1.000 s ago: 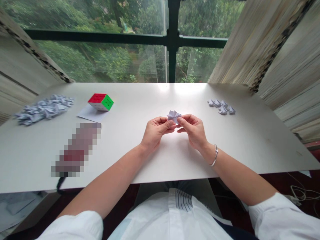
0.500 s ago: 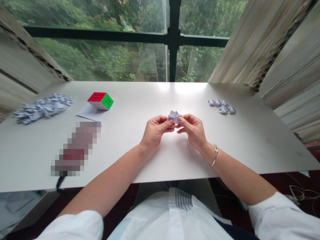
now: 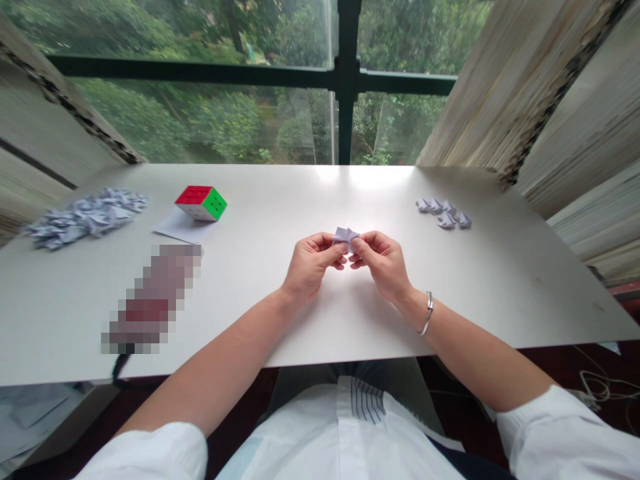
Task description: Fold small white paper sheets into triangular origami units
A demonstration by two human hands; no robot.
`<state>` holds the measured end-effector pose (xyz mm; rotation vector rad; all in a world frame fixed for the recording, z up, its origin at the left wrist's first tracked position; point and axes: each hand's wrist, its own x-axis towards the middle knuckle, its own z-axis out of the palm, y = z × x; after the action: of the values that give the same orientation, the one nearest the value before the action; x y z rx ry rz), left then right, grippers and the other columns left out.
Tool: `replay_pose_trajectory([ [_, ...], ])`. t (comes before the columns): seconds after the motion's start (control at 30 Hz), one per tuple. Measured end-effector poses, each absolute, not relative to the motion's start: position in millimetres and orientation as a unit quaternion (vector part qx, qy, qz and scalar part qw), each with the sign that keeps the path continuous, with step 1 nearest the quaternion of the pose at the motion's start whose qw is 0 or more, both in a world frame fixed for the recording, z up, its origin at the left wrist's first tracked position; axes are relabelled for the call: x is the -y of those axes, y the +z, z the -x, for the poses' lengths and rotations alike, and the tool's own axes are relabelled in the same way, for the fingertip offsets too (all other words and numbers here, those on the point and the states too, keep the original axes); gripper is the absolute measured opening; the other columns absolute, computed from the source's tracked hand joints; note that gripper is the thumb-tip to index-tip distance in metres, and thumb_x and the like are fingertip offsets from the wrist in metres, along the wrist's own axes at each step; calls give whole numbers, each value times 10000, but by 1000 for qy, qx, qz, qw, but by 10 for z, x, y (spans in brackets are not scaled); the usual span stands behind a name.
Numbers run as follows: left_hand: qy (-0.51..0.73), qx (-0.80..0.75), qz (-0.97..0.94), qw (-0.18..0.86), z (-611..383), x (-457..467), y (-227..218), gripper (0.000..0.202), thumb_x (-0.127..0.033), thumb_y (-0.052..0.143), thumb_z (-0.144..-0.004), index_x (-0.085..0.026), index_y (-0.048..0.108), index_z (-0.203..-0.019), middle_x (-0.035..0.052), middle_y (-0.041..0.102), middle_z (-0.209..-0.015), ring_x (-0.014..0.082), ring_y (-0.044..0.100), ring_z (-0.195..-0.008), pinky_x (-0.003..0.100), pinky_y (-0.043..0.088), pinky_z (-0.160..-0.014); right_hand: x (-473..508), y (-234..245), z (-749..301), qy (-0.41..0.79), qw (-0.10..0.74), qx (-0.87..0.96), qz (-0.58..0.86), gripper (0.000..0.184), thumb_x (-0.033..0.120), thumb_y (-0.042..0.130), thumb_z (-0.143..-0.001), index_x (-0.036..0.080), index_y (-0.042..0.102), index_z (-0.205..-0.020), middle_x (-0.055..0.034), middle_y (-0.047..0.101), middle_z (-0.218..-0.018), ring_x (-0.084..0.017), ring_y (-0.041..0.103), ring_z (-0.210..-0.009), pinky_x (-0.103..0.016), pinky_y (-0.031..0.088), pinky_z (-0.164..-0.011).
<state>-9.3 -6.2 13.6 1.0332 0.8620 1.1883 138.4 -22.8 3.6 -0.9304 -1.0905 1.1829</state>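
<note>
A small piece of folded white paper (image 3: 346,235) is held up over the middle of the desk. My left hand (image 3: 314,263) pinches its left side between thumb and fingers. On the other side my right hand (image 3: 383,261) grips it the same way, and a silver bracelet circles that wrist. The thumbs lie close together at the paper's near edge, and the fingertips behind it are partly hidden. Further right, several small folded paper pieces (image 3: 447,215) lie in two short rows.
At the far left lies a heap of folded paper pieces (image 3: 93,217). A Rubik's cube (image 3: 203,203) rests on a sheet of white paper (image 3: 173,229). Nearer me is a blurred-out oblong object (image 3: 155,297) with a black strap. The window stands behind the white desk (image 3: 280,193).
My right hand has shifted slightly left, closer to my left hand. The folded paper has moved a little left and down, and its points look turned or pressed closer together.
</note>
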Motion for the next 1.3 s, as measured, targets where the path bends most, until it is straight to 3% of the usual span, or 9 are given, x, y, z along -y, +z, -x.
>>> replay_pose_trajectory([
  [0.47,508,-381,-467,615,99,63,138,220,-259,827,-650,-135,666,-733,-7,648,-615,101,578,-517,222,458,-487,240,88,-1403,520,593,463,404,297,447,754,-771,176,635,-797,20,643,-672,-113,642,-601,-232,574,-529],
  [0.7,537,-397,-453,591,107,34,135,205,-246,816,-653,-137,653,-714,-11,638,-613,85,555,-497,204,389,-442,261,104,-1382,553,534,474,430,348,484,768,-740,162,648,-795,-15,668,-730,-138,672,-659,-211,561,-482],
  [1.3,506,-396,-414,644,94,60,175,212,-228,818,-637,-119,662,-731,-9,632,-633,59,536,-487,183,371,-438,255,117,-1363,588,515,471,409,392,507,779,-713,170,586,-764,16,628,-685,-105,631,-610,-218,579,-498],
])
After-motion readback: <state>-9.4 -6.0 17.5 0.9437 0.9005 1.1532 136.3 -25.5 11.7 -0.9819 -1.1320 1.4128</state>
